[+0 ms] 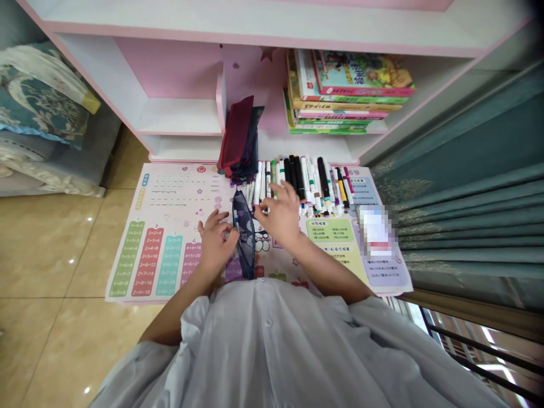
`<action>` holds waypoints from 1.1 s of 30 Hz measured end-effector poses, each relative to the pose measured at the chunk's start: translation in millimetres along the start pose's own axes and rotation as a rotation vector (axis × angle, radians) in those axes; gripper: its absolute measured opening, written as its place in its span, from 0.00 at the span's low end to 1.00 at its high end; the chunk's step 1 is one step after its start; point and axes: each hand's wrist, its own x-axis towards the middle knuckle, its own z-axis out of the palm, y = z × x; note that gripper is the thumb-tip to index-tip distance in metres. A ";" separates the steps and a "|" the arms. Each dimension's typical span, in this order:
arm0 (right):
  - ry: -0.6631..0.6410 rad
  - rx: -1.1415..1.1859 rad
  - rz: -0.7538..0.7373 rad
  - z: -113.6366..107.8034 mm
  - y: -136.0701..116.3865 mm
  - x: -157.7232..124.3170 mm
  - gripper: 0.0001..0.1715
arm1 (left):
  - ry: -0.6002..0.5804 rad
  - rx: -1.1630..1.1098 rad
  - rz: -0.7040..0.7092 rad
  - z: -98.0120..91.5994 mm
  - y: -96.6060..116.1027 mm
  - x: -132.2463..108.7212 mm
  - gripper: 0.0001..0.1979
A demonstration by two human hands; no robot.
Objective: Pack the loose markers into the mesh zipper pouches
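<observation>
A dark blue mesh pencil pouch [245,229] stands lengthwise on the desk close to my body, with a few slim pens showing faintly inside its left side. My left hand [217,241] pinches the left edge of the pouch between thumb and forefinger, the other fingers spread. On the opposite side, my right hand [280,215] has thumb and forefinger closed at the upper right edge of the pouch, its other fingers raised over the pens. Just beyond lies a wide row of markers [312,181], white, black and coloured, partly hidden by my right hand.
A stack of red and dark mesh pouches [240,136] leans by the shelf divider. Books [348,107] are piled in the right shelf. A blurred phone [377,232] lies at the desk's right, near the curtain [467,187]. A printed mat [170,198] covers the desk.
</observation>
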 end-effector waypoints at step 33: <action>0.063 -0.053 0.005 -12.6 15.7 10.8 0.11 | 0.019 -0.009 0.005 -1.0 0.6 -0.5 0.07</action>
